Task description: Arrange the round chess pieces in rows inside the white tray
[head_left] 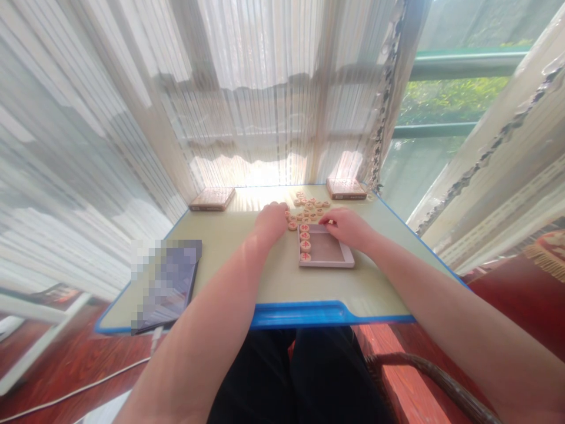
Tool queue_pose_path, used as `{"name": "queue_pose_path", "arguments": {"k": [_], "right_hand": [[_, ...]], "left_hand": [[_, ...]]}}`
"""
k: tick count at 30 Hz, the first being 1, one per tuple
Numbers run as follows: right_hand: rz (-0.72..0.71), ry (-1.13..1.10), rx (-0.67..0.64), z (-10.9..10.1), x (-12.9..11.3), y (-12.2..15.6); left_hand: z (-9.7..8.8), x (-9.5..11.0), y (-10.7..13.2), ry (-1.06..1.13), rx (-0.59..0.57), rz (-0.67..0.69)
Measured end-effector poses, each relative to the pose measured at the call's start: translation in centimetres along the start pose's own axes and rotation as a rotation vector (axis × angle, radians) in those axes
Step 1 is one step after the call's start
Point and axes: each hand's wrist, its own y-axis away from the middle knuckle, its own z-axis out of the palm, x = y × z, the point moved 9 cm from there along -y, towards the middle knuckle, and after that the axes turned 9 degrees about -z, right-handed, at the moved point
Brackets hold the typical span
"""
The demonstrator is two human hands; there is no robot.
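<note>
A low table (273, 282) with a blue rim is seen from above, and both hands are stretched over its far half. A shallow tray (329, 252) lies just past the table's middle, towards 1 o'clock. Along the tray's 9 o'clock wall a column of what look like 4 discs (305, 246) with red characters is laid, each touching the next. The rest of the tray's floor is bare. At 12 o'clock from the tray a loose pile (310, 207) of similar discs is spread on the table.

The right hand (348, 228) is rested over the tray's 1 o'clock corner. Its fingers (325, 220) are drawn together in a pinch above the tray's far edge. A pale disc (329, 222) seems to be gripped at their tips, though it is too small for certainty. The left hand (271, 222) is laid knuckles-up at 10 o'clock from the tray, touching the pile's near edge. Its fingers are curled down out of sight, so whether anything is held cannot be told.

Judged from this layout, the filling of the tray is barely begun: 1 column is set, and most discs are left outside.

A left box (212, 198) is kept at the table's 11 o'clock corner and a right box (346, 188) at 1 o'clock. A blurred tablet (170, 282) lies at 8 o'clock. Curtains (247, 88) are hung behind the table.
</note>
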Motion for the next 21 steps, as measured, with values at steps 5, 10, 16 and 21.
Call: {"name": "queue_pose_path", "arguments": {"k": [5, 10, 16, 21], "right_hand": [[-0.038, -0.010, 0.004, -0.1, -0.8, 0.0], [-0.038, -0.053, 0.014, -0.2, -0.8, 0.0], [-0.038, 0.010, 0.089, -0.7, 1.8, -0.3], [0.047, 0.023, 0.028, -0.2, 3.6, -0.3]], "left_hand": [[0.0, 0.2, 0.0, -0.026, 0.002, 0.020], [0.8, 0.1, -0.4, -0.062, -0.048, 0.025], [0.7, 0.1, -0.4, -0.046, -0.027, 0.037], [-0.2, 1.0, 0.1, -0.029, 0.003, 0.078]]}}
